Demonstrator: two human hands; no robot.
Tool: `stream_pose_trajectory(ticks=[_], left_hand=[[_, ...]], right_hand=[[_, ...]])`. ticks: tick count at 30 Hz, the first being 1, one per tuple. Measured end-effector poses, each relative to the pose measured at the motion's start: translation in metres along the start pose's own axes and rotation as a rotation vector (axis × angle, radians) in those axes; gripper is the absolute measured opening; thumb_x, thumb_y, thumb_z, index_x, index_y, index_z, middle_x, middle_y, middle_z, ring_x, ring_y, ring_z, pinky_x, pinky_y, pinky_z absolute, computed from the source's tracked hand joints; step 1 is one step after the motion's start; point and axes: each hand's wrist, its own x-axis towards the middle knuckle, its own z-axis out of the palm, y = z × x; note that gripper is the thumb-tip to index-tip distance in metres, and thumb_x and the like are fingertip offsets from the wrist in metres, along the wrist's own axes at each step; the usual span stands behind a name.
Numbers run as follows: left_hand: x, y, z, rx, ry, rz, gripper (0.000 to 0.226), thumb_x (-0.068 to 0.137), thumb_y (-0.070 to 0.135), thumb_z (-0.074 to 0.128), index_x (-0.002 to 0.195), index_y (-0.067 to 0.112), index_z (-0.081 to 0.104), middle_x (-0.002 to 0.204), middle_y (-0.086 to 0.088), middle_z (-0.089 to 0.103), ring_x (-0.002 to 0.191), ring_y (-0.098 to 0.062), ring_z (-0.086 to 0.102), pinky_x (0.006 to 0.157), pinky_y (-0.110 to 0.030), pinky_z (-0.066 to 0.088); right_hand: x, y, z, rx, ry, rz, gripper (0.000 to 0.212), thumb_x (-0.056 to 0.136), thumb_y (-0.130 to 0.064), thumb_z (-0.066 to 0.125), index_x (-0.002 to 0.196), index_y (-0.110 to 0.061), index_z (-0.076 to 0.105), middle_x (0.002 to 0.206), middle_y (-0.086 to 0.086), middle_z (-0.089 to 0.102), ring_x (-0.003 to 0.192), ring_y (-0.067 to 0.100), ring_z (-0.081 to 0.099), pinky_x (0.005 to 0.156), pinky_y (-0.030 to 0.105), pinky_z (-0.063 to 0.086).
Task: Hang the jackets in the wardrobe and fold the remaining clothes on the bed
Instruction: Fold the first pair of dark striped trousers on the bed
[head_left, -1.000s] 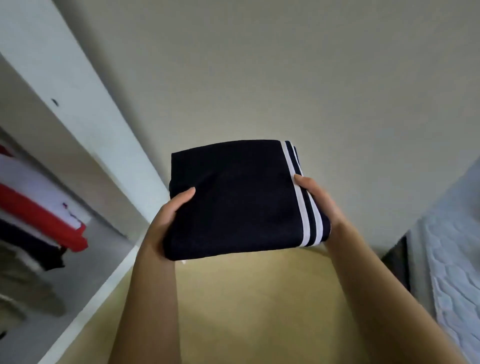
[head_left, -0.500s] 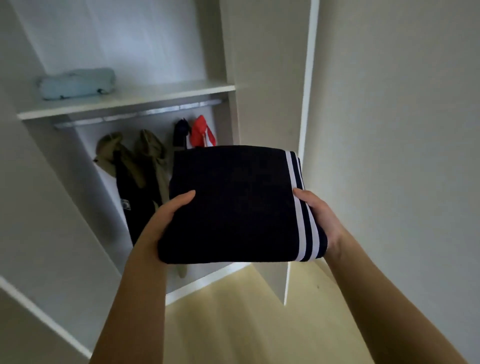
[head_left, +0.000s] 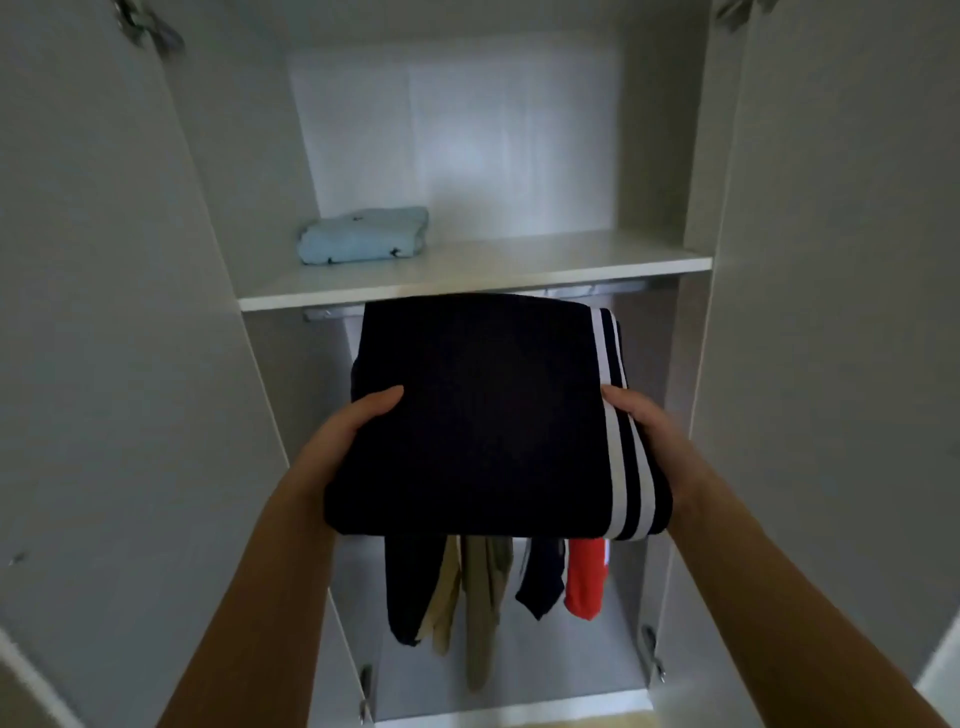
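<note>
Both hands grip a folded dark garment (head_left: 483, 415) at centre view, in front of the open wardrobe (head_left: 130, 364). The left hand (head_left: 348, 431) clasps its 9 o'clock edge and the right hand (head_left: 649, 436) its white-striped 3 o'clock edge, thumbs on top. At 12 o'clock is a shelf (head_left: 519, 270), with a folded blue cloth (head_left: 363, 236) at 11. Jackets (head_left: 483, 597) hang at 6 o'clock.

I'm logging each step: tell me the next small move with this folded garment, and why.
Probably lift the garment and slide it onto the shelf, right of the blue bundle: left hand and right hand hold it just below the shelf edge, where bare board shows.
</note>
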Motion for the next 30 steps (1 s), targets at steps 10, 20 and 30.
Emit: stream_pose_trajectory(ticks=[10,20,30], left_hand=[[0.140,0.130,-0.040,0.128,0.139,0.126,0.046,0.064,0.029,0.070,0.106,0.011,0.067,0.099,-0.011,0.073,0.085,-0.027,0.071,0.074,-0.038,0.051],[0.332,0.295,-0.088,0.514,0.359,0.165,0.018,0.082,0.021,0.057,0.091,0.006,0.063,0.076,-0.010,0.071,0.067,-0.026,0.068,0.055,-0.029,0.052],[0.524,0.403,-0.128,0.928,0.642,0.448,0.031,0.093,0.004,0.040,0.120,-0.006,0.051,0.108,-0.023,0.057,0.094,-0.037,0.057,0.075,-0.035,0.046]], right_hand=[[0.200,-0.109,0.044,-0.256,0.062,0.004,0.054,0.067,-0.026,0.067,0.119,-0.011,0.062,0.106,0.016,0.070,0.095,0.034,0.066,0.081,0.043,0.051],[0.416,-0.190,0.102,-0.404,0.121,-0.090,0.023,0.084,-0.027,0.063,0.101,-0.012,0.063,0.076,0.010,0.074,0.062,0.025,0.071,0.047,0.032,0.054],[0.619,-0.228,0.142,-0.459,0.160,-0.223,0.008,0.090,-0.017,0.059,0.086,-0.011,0.055,0.085,0.011,0.064,0.074,0.024,0.062,0.052,0.032,0.048]])
